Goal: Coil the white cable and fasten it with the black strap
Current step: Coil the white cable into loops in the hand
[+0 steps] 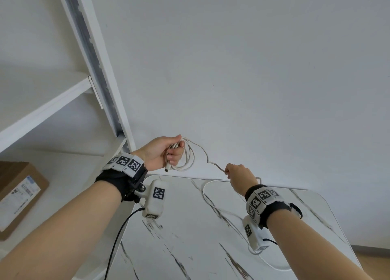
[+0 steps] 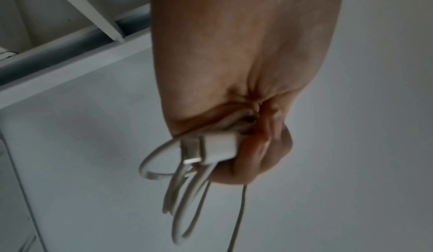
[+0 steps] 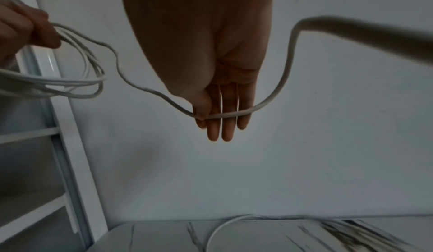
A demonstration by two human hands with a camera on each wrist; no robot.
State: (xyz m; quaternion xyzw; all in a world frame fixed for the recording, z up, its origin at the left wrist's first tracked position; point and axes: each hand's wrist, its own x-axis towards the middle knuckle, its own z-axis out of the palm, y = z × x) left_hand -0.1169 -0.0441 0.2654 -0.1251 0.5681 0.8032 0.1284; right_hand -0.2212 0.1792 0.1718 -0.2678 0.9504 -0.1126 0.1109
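1. The head view is evenly and brightly lit; the white wall (image 1: 253, 68) is rendered pale grey without glare, and only soft, faint shadows are seen.
2. Straight lines are bent by the wide lens: the shelf frame (image 1: 99, 72) at the left is shown slanted.
3. Both wrist views are dim and grainy, with a cool grey cast.
4. In the left wrist view the left hand (image 2: 234, 71) is shown backlit, and the cable (image 2: 185, 200) loops are softened by blur.
5. In the right wrist view the right hand (image 3: 211, 52) is darkened, and the cable strand nearest the lens, at the right, is rendered thick and out of focus.
6. The marbled surface (image 3: 304, 237) is smeared at the bottom edge.
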